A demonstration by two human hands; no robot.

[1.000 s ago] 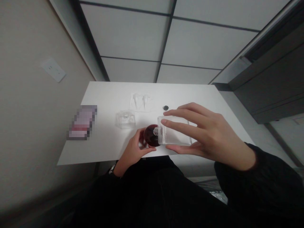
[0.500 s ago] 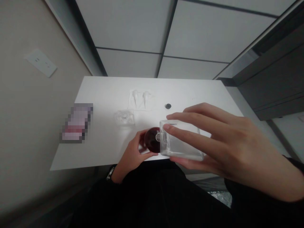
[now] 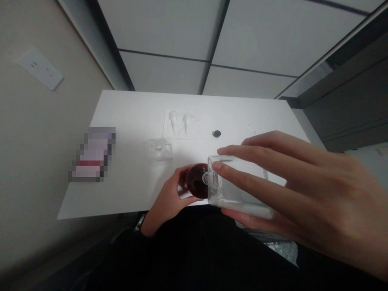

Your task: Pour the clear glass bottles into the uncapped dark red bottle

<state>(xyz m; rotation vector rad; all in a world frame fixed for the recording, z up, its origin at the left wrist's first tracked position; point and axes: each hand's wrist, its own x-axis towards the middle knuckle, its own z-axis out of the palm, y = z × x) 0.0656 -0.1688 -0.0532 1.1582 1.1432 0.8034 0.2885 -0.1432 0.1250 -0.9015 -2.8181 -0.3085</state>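
My left hand (image 3: 171, 190) is wrapped round the side of a dark red, round vessel (image 3: 195, 184) near the table's front edge. In my right hand (image 3: 287, 186) is a clear square glass bottle (image 3: 239, 190), tipped onto its side. Its short neck points left, over the vessel's right part and hiding some of it. Whether liquid flows from the neck, I cannot make out. Beyond the bottle lies a small dark round cap (image 3: 216, 133).
A second clear square bottle (image 3: 159, 149) stands left of centre on the white table (image 3: 127, 198). Two white pointed pieces (image 3: 179, 121) lie on a clear sheet farther back. A blurred-out pinkish rectangular thing (image 3: 92, 153) lies at the left edge. A wall socket (image 3: 41, 68) is at upper left.
The right hand and the bottle appear slightly larger and further right. The bottle stays tipped over the vessel, and the left hand keeps its hold. The camera view has shifted a little.
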